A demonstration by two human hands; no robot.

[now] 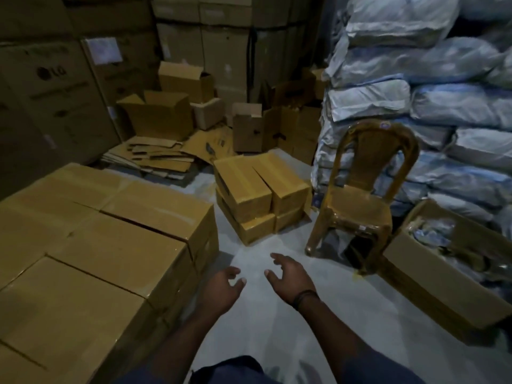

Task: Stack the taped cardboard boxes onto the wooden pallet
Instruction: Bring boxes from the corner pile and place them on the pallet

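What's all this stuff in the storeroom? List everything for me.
Small taped boxes: four visible, yellow-brown, stacked two high on the floor, centre.
Large taped boxes: several, brown, stacked at left; what they rest on is hidden.
Open boxes: several, brown, at the back.
Flattened cardboard: a pile, brown, behind the large stack.
Chair: one, brown plastic, right of centre.
Sacks: many, pale blue-white, piled at right.
Open carton: one, brown, lower right, holding items.
Left hand: open, empty.
Right hand: open, empty, dark wristband.
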